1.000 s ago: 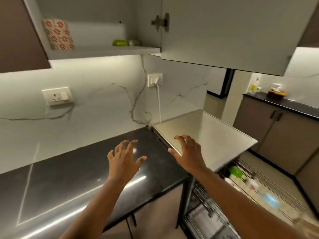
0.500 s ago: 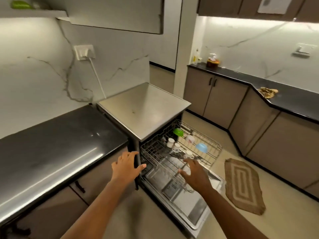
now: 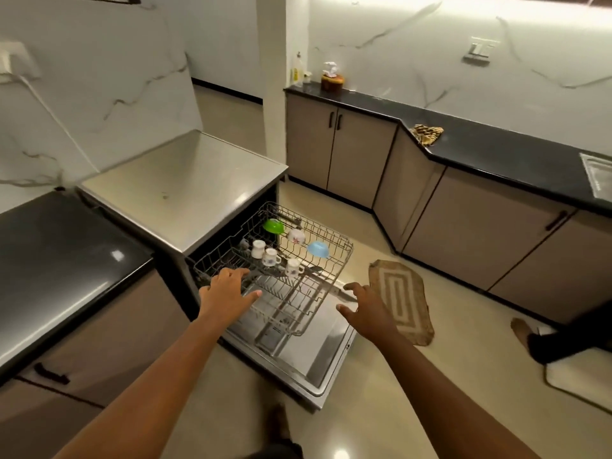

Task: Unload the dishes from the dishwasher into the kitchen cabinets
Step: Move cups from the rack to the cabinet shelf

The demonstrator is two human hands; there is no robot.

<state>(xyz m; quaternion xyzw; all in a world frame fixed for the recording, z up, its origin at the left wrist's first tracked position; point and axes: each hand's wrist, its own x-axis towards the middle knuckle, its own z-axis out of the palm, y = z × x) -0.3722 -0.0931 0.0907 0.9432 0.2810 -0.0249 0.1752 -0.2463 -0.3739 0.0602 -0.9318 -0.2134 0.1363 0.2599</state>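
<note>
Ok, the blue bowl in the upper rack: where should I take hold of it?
Probably by the rim. The blue bowl sits tilted among the rack wires near the right edge, clear of the cups. Bring the right hand in from above and the right, thumb on one side of the rim.

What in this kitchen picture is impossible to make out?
All in the head view:
- Lower rack: the upper rack's wires cross it, so any dishes there are unclear.
- Cup patterns: too small.
- Sink: cut by the right edge.
- Socket: cut by the left edge.
- Dishwasher's inside: dark under its top.
- Whether the left hand touches the rack: unclear.
</note>
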